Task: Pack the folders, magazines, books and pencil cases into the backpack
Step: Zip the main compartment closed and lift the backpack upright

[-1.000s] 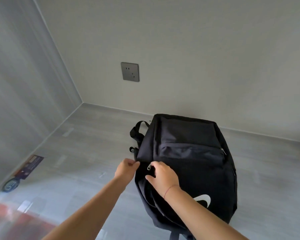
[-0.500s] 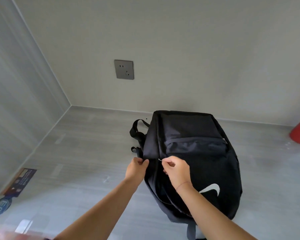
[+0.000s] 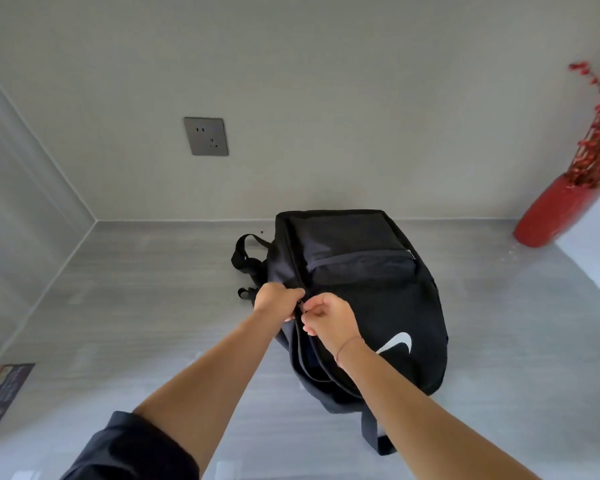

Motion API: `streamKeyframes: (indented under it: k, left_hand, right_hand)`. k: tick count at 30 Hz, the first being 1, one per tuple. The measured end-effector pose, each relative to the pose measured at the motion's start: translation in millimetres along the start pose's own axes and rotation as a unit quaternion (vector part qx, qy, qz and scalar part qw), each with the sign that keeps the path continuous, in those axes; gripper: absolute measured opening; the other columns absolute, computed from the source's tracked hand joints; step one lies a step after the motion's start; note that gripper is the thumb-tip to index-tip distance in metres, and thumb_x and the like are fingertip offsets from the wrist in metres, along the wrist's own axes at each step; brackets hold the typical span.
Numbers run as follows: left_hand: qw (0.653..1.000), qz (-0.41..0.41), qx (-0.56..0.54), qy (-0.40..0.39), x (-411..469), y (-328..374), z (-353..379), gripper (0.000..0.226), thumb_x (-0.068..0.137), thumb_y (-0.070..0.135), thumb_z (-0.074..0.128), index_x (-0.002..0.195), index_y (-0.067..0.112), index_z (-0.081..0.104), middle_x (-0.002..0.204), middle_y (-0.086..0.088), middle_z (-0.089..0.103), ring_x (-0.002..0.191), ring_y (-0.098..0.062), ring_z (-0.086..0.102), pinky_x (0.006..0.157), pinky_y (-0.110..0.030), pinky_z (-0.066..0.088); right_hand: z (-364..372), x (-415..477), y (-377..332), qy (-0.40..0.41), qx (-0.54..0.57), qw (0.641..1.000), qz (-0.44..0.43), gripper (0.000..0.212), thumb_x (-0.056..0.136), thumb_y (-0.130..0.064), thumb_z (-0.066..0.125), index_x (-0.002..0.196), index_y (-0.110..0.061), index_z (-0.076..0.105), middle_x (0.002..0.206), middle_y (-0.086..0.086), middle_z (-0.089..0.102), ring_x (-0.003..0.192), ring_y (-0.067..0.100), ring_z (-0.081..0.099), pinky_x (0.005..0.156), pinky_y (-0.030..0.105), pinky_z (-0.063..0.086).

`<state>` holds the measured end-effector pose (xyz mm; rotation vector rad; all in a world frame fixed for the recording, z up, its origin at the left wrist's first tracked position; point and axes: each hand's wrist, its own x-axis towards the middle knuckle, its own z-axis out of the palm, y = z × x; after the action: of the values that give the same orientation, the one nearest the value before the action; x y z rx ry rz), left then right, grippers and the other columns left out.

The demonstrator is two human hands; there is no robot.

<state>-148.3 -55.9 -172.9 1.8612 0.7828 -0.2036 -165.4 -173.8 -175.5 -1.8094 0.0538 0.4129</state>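
Note:
A black backpack [image 3: 368, 292] with a white swoosh logo lies on the grey table against the back wall, front side up. My left hand [image 3: 274, 303] pinches the fabric at the bag's left edge beside the main zipper. My right hand [image 3: 328, 318] is closed on the zipper pull just right of it. Below my hands the zipper gapes a little and shows a dark inside. A magazine [image 3: 4, 393] lies at the table's far left edge. No folders, books or pencil cases are in view.
A red vase [image 3: 555, 213] with red twigs stands at the back right by the wall. A grey wall socket [image 3: 205, 136] sits above the table. A side wall closes off the left. The backpack's strap loops [image 3: 245, 258] stick out to its left.
My view has swung right, bringing the red vase into sight. Both hands have crept up the bag's left edge along the zipper, and the right hand keeps its pinch on the pull.

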Motion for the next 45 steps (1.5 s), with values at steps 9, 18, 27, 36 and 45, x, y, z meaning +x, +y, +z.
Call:
streamKeyframes:
  k: [9, 18, 27, 36, 45]
  left_hand:
    - [0.999, -0.009, -0.032, 0.023, -5, -4, -10, 0.034, 0.083, 0.025, 0.065, 0.059, 0.009, 0.047, 0.052, -0.006, 0.050, 0.046, -0.019, 0.048, 0.053, -0.027, 0.042]
    - [0.998, -0.024, -0.049, 0.033, -17, -13, -6, 0.036, 0.088, 0.030, 0.062, 0.064, 0.007, 0.048, 0.059, -0.008, 0.054, 0.045, -0.020, 0.054, 0.040, -0.022, 0.045]
    - [0.993, 0.031, 0.099, -0.055, -72, -43, 43, 0.028, 0.080, 0.026, 0.070, 0.071, 0.003, 0.057, 0.059, -0.009, 0.062, 0.063, -0.030, 0.068, 0.069, -0.035, 0.059]
    - [0.998, 0.041, 0.053, 0.000, -81, -46, 33, 0.030, 0.085, 0.023, 0.068, 0.071, 0.001, 0.052, 0.075, -0.019, 0.062, 0.066, -0.031, 0.062, 0.067, -0.035, 0.052]
    - [0.696, 0.535, 0.477, 0.035, -109, -56, 114, 0.036, 0.056, 0.050, 0.081, 0.080, 0.025, 0.070, 0.078, 0.007, 0.067, 0.075, -0.015, 0.067, 0.072, -0.026, 0.052]
  right_hand:
    - [-1, -7, -14, -0.019, -0.040, 0.995, 0.084, 0.019, 0.081, -0.004, 0.061, 0.063, -0.011, 0.058, 0.056, 0.006, 0.060, 0.046, 0.012, 0.050, 0.049, 0.019, 0.041]
    - [-58, -74, 40, -0.039, -0.128, 0.987, 0.084, 0.011, 0.080, -0.011, 0.061, 0.069, -0.010, 0.059, 0.057, 0.000, 0.064, 0.044, 0.006, 0.050, 0.049, 0.015, 0.043]
    - [-38, -114, 73, 0.094, -0.156, 0.982, 0.041, 0.013, 0.084, -0.022, 0.050, 0.075, -0.015, 0.058, 0.077, 0.002, 0.069, 0.073, 0.019, 0.069, 0.068, 0.035, 0.059]
    - [-125, -118, 92, 0.127, -0.241, 0.962, -0.023, 0.022, 0.085, -0.016, 0.059, 0.066, -0.019, 0.050, 0.059, -0.005, 0.058, 0.061, 0.016, 0.058, 0.057, 0.021, 0.044]
    - [-139, -111, 88, 0.102, -0.213, 0.970, -0.050, 0.015, 0.086, -0.019, 0.060, 0.072, -0.019, 0.055, 0.070, 0.003, 0.066, 0.064, 0.015, 0.062, 0.063, 0.027, 0.053]
